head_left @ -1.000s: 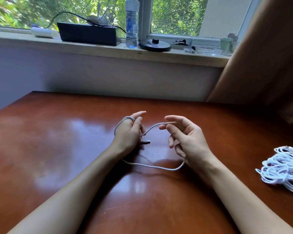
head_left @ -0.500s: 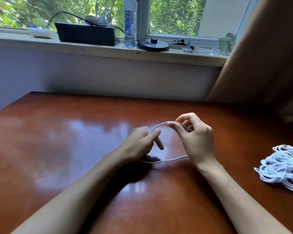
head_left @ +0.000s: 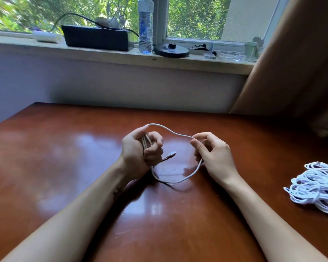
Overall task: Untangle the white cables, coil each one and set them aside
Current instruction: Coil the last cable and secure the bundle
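While left hand (head_left: 140, 150) grips coiled turns of white cable (head_left: 176, 133), fingers curled round them, right hand (head_left: 214, 156) pinches loop above brown surface (head_left: 64, 157). Cable pile (head_left: 318, 186) at right, cut off by frame edge. Windowsill (head_left: 197, 62) behind: bottle (head_left: 145, 25), black box (head_left: 97, 37). Plug (head_left: 171, 153) blurred.

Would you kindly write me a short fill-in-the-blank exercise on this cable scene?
1. The left hand grips turns of a ___ cable.
2. The pile lies on the table, to the ___ of the right hand, which pinches the cable.
3. The bottle stands on the ___.
Missing words: white; right; windowsill.
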`<action>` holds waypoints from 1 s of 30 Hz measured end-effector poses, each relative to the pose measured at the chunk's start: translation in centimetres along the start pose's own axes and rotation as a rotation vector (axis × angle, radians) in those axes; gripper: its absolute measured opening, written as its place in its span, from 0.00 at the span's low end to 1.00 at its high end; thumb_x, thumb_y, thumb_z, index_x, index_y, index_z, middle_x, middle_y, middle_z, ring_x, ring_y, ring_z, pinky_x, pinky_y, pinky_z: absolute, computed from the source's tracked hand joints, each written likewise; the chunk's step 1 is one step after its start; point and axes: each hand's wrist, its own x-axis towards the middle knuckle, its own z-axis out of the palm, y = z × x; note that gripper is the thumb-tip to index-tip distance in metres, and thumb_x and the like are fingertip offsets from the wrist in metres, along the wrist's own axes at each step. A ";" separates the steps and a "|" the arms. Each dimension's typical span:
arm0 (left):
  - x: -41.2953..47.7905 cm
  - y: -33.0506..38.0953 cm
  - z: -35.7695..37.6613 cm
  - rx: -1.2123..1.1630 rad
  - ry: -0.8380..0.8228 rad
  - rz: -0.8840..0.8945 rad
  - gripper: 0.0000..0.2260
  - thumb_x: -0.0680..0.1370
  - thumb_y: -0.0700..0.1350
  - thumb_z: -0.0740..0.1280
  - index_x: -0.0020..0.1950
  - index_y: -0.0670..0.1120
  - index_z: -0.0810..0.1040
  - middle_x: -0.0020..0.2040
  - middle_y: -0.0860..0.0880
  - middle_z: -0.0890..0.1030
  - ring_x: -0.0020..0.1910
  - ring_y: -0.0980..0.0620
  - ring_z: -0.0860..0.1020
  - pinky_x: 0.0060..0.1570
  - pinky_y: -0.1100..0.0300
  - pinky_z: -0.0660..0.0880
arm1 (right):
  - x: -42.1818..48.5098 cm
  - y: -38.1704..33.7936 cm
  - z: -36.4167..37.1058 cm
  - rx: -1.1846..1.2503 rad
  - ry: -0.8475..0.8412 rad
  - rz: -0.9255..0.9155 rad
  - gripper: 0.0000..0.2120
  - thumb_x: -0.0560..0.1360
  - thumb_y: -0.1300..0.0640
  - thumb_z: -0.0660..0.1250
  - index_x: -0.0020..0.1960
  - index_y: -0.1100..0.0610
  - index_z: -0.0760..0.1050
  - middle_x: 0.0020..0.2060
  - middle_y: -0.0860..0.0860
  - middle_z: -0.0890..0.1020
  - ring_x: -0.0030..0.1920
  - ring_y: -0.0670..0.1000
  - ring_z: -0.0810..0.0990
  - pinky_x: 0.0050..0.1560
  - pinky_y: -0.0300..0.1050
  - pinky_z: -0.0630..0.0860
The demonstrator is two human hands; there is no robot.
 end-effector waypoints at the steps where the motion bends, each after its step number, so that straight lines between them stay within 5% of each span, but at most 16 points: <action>1: 0.0 0.1 0.0 -0.037 -0.003 0.012 0.25 0.78 0.52 0.52 0.30 0.40 0.76 0.21 0.52 0.57 0.23 0.55 0.49 0.28 0.67 0.47 | -0.1 -0.2 0.0 0.039 -0.013 0.027 0.02 0.79 0.56 0.71 0.49 0.51 0.80 0.31 0.53 0.81 0.30 0.53 0.81 0.33 0.50 0.80; 7: -0.3 0.7 -0.1 -0.282 0.048 0.139 0.26 0.82 0.48 0.47 0.28 0.42 0.71 0.23 0.49 0.59 0.22 0.52 0.49 0.25 0.65 0.49 | -0.3 -1.1 0.3 0.457 -0.155 0.309 0.06 0.81 0.58 0.66 0.54 0.58 0.80 0.33 0.54 0.75 0.28 0.50 0.75 0.27 0.43 0.77; 10: -0.4 1.1 -0.6 -0.440 0.045 0.170 0.24 0.83 0.48 0.46 0.31 0.44 0.70 0.25 0.50 0.59 0.22 0.53 0.52 0.22 0.63 0.52 | -0.3 -1.1 0.7 0.558 -0.252 0.358 0.08 0.82 0.58 0.65 0.56 0.60 0.80 0.31 0.51 0.71 0.25 0.45 0.64 0.21 0.37 0.65; 14: -0.5 1.7 -1.4 -0.578 0.002 0.193 0.20 0.81 0.47 0.50 0.40 0.42 0.77 0.27 0.50 0.61 0.21 0.53 0.60 0.23 0.61 0.56 | -0.6 -1.1 0.6 0.200 -0.361 0.269 0.07 0.82 0.57 0.66 0.54 0.55 0.83 0.32 0.49 0.74 0.25 0.43 0.67 0.24 0.34 0.63; 19: 0.1 2.0 -1.4 -0.572 0.090 0.199 0.28 0.84 0.57 0.48 0.68 0.40 0.76 0.32 0.50 0.64 0.27 0.53 0.61 0.27 0.61 0.61 | -1.1 -1.4 0.7 -0.007 -0.488 0.095 0.06 0.79 0.55 0.71 0.53 0.48 0.85 0.34 0.56 0.82 0.33 0.46 0.77 0.39 0.39 0.73; 23: 0.9 1.4 -1.2 -0.314 0.244 0.237 0.23 0.85 0.55 0.47 0.78 0.49 0.63 0.33 0.49 0.65 0.28 0.53 0.62 0.33 0.59 0.60 | -1.4 -1.4 0.8 -0.004 -0.561 0.066 0.05 0.78 0.52 0.72 0.50 0.45 0.86 0.33 0.47 0.78 0.36 0.43 0.73 0.41 0.42 0.69; 26: 1.5 0.9 -0.9 -0.001 0.332 0.306 0.17 0.86 0.51 0.51 0.75 0.56 0.62 0.32 0.49 0.65 0.26 0.54 0.62 0.31 0.61 0.63 | -1.5 -2.0 0.9 0.044 -0.536 0.051 0.06 0.79 0.55 0.71 0.50 0.48 0.86 0.35 0.45 0.82 0.36 0.42 0.75 0.40 0.37 0.71; 30: 1.9 -0.1 -1.1 0.441 0.397 0.395 0.20 0.87 0.46 0.52 0.80 0.51 0.59 0.32 0.49 0.67 0.28 0.54 0.65 0.30 0.61 0.68 | -1.5 -2.6 1.0 0.184 -0.452 0.052 0.08 0.81 0.62 0.66 0.52 0.57 0.84 0.30 0.49 0.77 0.26 0.44 0.70 0.28 0.36 0.69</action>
